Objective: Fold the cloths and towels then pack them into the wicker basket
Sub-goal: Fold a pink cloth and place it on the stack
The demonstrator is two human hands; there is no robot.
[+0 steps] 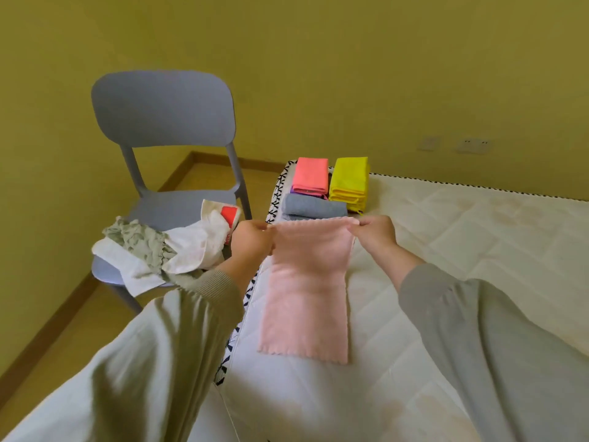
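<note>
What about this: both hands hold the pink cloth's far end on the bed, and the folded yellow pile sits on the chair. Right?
Not quite. The head view shows the yellow pile on the bed, not the chair. The left hand and right hand do pinch the pink cloth's far end.

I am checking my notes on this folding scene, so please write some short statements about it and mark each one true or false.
1. The left hand and the right hand each pinch a far corner of the pale pink cloth. True.
2. The yellow stack lies on the chair. False: it lies on the mattress, beside the coral stack.
3. Unfolded cloths lie heaped on the chair seat. True.
4. The pale pink cloth is folded into a small square. False: it lies spread out as a long strip on the mattress.
</note>
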